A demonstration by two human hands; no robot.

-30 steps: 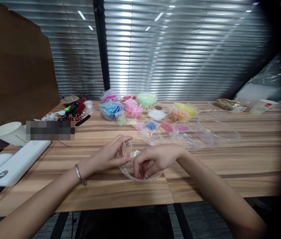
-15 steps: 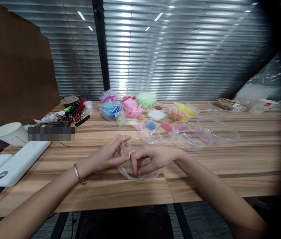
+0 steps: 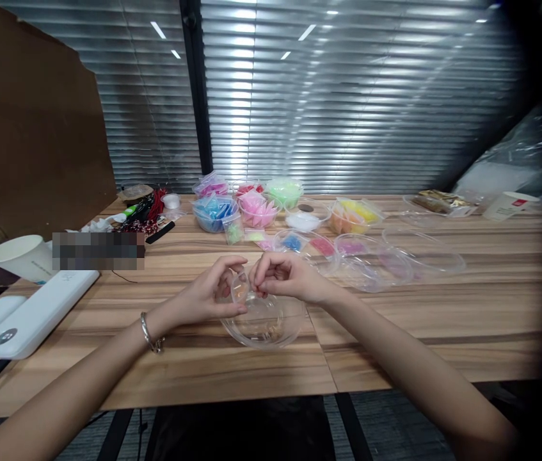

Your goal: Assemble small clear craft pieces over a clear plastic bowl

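My left hand (image 3: 217, 289) holds a small clear bag (image 3: 240, 289) with a few orange bits in it, between thumb and fingers. Just right of the bag, my right hand (image 3: 286, 276) has its thumb and fingertips pinched together; whatever they hold is too small to name. Below both hands, a round clear plastic bowl (image 3: 294, 323) rests on the wooden table, with some small pieces at its bottom that I cannot make out.
Clear bowls of blue packets (image 3: 214, 214), pink packets (image 3: 257, 210) and orange and yellow packets (image 3: 350, 216) line the back. Clear lids (image 3: 371, 262) lie nearer. A white power bank (image 3: 35, 317) and paper cup (image 3: 21, 256) stand left.
My right hand has risen out of the clear bowl and moved up beside the small bag. My left hand has lifted the bag slightly and stays closed on it.
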